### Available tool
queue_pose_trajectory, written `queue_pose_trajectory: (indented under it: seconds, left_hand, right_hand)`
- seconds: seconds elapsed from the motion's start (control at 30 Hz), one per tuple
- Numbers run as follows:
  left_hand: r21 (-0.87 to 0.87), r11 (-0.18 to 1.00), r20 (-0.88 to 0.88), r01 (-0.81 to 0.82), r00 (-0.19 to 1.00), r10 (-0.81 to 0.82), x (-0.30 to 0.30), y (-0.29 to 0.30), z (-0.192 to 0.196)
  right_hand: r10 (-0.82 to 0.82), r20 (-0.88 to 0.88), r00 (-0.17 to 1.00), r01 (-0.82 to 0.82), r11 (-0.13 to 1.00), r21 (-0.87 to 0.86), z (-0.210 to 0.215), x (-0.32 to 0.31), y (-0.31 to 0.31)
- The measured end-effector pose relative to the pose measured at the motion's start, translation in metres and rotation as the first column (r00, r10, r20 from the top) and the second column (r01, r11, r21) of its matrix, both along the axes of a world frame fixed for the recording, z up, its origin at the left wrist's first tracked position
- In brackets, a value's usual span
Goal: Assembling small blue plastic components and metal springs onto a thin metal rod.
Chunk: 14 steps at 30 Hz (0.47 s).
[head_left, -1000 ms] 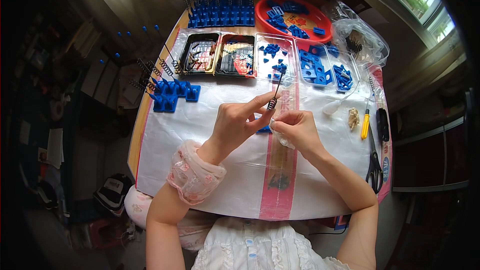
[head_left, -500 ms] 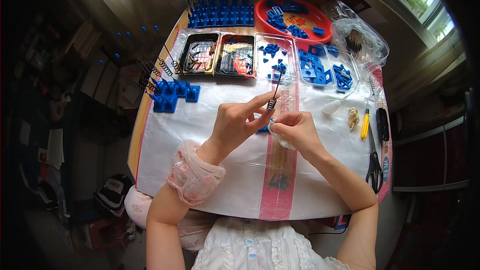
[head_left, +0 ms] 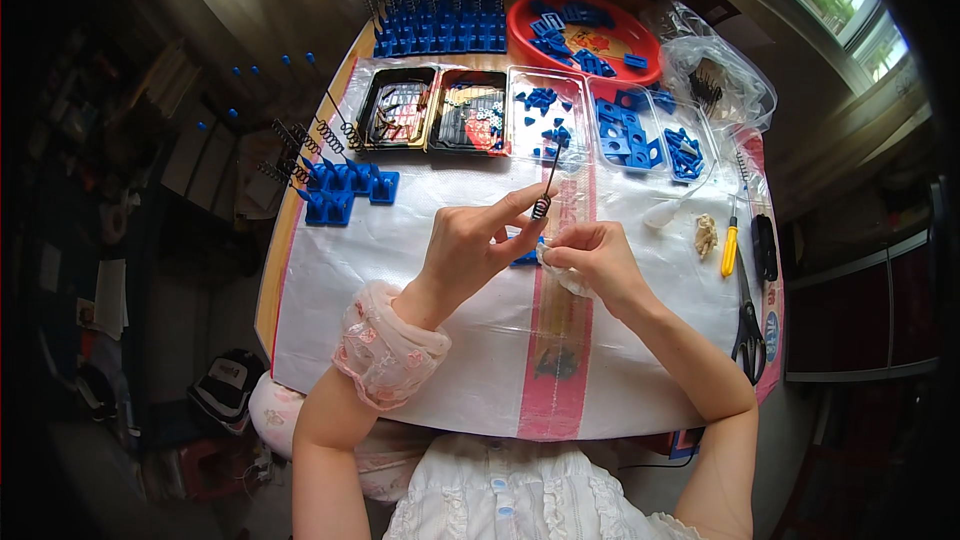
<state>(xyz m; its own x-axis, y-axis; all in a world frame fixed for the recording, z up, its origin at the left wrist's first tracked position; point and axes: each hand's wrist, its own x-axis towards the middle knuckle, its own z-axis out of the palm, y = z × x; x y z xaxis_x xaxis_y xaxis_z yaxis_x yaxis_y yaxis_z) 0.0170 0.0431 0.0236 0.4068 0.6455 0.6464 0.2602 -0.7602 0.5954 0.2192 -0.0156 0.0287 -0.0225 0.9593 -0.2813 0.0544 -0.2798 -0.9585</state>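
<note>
My left hand is closed around a small assembly over the middle of the table. From its fingertips a thin dark rod rises at a slant, with a blue tip and a coiled black spring around its lower part. Beneath the fingers shows part of a blue plastic base. Close against that base, my right hand pinches a crumpled white cloth or tissue. The fingers hide where cloth and base meet.
Blue bases with springs and rods stand at the left; a larger group fills the back. Black trays, clear trays and a red basin hold parts. Right: a yellow-handled tool, scissors, a plastic bag.
</note>
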Motion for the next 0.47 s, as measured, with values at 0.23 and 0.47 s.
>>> queue_pose_trajectory:
  seconds: [0.23,0.47]
  left_hand:
    - [0.007,1.000,0.022,0.014,1.000,-0.014,0.003,0.001,0.000]
    - [0.000,1.000,-0.032,0.012,0.999,-0.012,-0.002,0.000,0.000]
  right_hand:
    - [0.011,0.013,1.000,-0.011,0.999,0.050,0.008,0.006,-0.004]
    - [-0.035,0.702,0.712,-0.196,0.949,0.246,0.039,0.071,-0.054]
